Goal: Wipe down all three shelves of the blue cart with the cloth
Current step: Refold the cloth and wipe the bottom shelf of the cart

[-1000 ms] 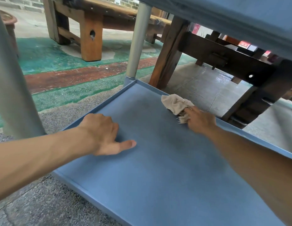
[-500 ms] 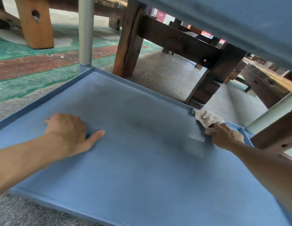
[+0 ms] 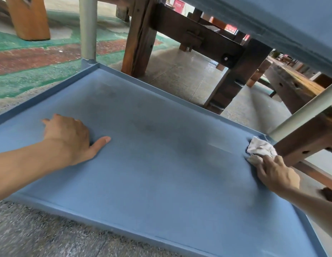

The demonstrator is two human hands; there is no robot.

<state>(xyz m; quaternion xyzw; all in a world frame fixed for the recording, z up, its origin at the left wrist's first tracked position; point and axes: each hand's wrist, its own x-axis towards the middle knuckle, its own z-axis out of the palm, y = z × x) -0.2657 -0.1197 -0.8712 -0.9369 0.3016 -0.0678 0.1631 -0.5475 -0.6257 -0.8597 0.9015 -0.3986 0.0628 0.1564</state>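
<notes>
The blue cart's bottom shelf [image 3: 161, 182] fills most of the view, a flat blue tray with a low raised rim, sitting just above the speckled floor [image 3: 40, 234]. The right hand [image 3: 276, 173] is at the far right corner of this shelf, its fingers curled over the crumpled pale cloth [image 3: 261, 149] and pressing it down against the shelf, right beside the grey corner post [image 3: 306, 112]. The left hand [image 3: 72, 138] rests on the left part of the shelf, well apart from the cloth, knuckles bent, thumb stretched out flat on the surface, holding nothing. A second grey post [image 3: 88, 28] rises from the far left corner. The underside of the shelf above [image 3: 291, 21] crosses the top right. Beyond the cart stand dark wooden benches [image 3: 198, 36] on a green and red painted floor [image 3: 31, 58].
</notes>
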